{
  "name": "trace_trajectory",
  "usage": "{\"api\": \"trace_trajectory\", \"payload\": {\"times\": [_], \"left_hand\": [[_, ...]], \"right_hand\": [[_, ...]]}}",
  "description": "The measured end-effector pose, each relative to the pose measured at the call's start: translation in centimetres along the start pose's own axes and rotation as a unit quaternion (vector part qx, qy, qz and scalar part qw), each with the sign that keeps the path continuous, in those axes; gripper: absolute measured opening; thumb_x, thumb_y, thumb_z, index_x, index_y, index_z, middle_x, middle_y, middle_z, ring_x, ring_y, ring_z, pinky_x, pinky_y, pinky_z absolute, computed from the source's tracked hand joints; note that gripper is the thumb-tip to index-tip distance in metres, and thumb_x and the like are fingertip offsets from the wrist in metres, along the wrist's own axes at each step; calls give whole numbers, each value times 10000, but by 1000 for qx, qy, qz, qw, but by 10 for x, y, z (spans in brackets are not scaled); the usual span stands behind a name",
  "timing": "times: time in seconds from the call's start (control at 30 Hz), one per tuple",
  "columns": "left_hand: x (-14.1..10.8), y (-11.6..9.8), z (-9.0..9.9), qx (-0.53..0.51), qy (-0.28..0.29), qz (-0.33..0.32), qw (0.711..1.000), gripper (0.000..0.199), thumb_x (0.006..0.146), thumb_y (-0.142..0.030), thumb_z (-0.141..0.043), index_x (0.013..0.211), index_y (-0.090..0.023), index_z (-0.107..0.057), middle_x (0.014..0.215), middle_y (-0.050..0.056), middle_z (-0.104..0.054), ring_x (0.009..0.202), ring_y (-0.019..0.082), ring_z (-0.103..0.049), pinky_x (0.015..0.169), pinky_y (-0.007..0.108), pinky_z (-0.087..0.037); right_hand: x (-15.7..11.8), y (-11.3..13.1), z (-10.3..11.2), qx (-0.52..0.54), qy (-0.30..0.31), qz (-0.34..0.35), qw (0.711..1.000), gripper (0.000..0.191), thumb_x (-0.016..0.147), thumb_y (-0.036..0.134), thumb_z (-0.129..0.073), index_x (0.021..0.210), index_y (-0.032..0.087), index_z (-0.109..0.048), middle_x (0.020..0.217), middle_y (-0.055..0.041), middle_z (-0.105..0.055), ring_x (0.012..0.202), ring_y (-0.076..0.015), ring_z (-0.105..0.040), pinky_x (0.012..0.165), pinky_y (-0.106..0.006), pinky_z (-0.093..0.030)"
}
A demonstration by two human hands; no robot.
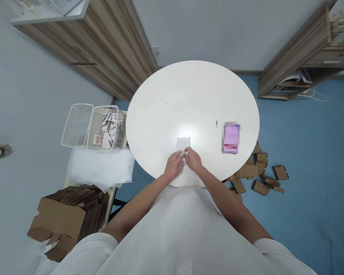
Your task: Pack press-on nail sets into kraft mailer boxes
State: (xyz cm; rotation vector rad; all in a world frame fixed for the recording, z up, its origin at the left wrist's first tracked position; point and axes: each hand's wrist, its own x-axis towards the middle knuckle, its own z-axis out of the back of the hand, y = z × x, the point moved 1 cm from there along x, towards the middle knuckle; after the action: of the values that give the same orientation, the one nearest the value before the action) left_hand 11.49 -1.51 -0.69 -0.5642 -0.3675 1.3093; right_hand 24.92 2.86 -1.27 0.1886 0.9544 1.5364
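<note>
Head view, looking down: two bare hands meet near the front edge of a white oval table (pixel 195 88), the landmark for what follows. The left hand (pixel 173 166) and right hand (pixel 193 159) have curled fingers, their tips almost together on a small, thin white sheet (pixel 183 143). Whether they pinch it or only press it down, I cannot tell. The sheet lies flat at the table's front middle, close to the body, probably so that both hands can work on it without stretching.

Toward the table's right side lies a pink-purple rectangular item (pixel 231 137), pixelated, with a red band; any writing is masked.

Just left of the table, a perforated white plastic basket (pixel 120 130) holds small printed cards (pixel 110 126), perhaps to keep them together within reach; their print is too small to read. Nearer the wearer, also left, are translucent white sheets (pixel 100 166) and a row of flattened brown cardboard boxes (pixel 65 214), standing packed together, probably to save room.

Right of the table, small brown boxes (pixel 263 179) lie scattered on the blue floor (pixel 306 152). No brand is legible.
</note>
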Motion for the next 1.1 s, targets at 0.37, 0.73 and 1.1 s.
{"api": "trace_trajectory", "payload": {"times": [0.37, 0.73, 1.1], "left_hand": [[13, 7, 3, -52, 21, 0, 998, 300, 817, -238, -427, 1090, -230, -551, 1210, 63, -488, 1205, 225, -373, 982, 427, -344], [5, 23, 14, -3, 99, -95, 991, 502, 731, -268, -539, 1218, -205, -433, 1265, 100, -459, 1170, 250, -412, 965, 421, -342], [36, 23, 15, -102, 91, 139, 981, 302, 772, -421, -497, 962, -187, -523, 877, 48, -535, 767, 176, -523, 695, 321, -459]], "right_hand": [[-16, -16, -1, -194, 28, 258, 946, 730, 724, 168, -522, 1365, 134, -175, 1418, -117, -257, 1310, -261, -203, 974, -414, -331], [-21, -12, 3, -188, 93, 245, 946, 594, 757, 257, -457, 1291, 39, -314, 1339, -192, -358, 1256, -283, -309, 944, -390, -390], [22, -8, 29, -38, 52, 144, 988, 331, 836, 359, -381, 1093, 169, -467, 1042, -93, -513, 957, -201, -481, 794, -337, -433]]}}
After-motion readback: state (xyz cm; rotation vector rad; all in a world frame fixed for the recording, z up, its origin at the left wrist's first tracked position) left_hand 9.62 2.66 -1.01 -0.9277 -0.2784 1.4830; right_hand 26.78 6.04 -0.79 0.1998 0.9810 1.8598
